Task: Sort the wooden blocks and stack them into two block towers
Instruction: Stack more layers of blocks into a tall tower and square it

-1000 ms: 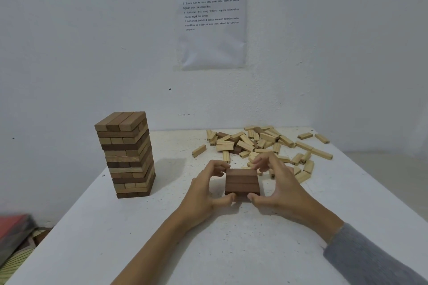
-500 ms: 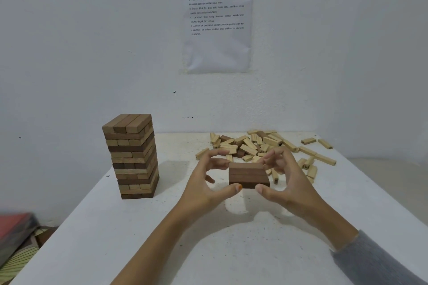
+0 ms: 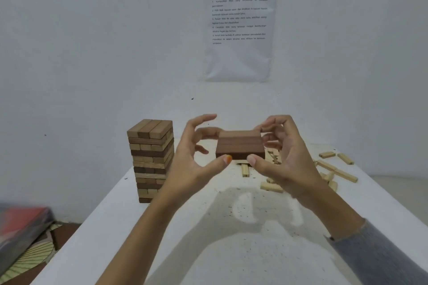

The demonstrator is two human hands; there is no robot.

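Note:
A set of three dark brown blocks (image 3: 239, 146), pressed side by side into one flat layer, hangs in the air above the white table (image 3: 231, 250). My left hand (image 3: 192, 164) grips its left end and my right hand (image 3: 282, 157) grips its right end, thumbs under the near edge. To the left stands a tall block tower (image 3: 151, 159) of mixed light and dark layers. A pile of loose light blocks (image 3: 328, 171) lies behind and right of my hands, partly hidden by them.
A printed sheet (image 3: 239, 28) hangs on the white wall behind the table. Off the table's left edge, low down, lie a red object (image 3: 20, 227) and a patterned mat (image 3: 30, 259). The table's right edge runs close to the loose blocks.
Both hands have lifted the three dark blocks off the table, up and slightly towards the tower. The camera view has tilted with them.

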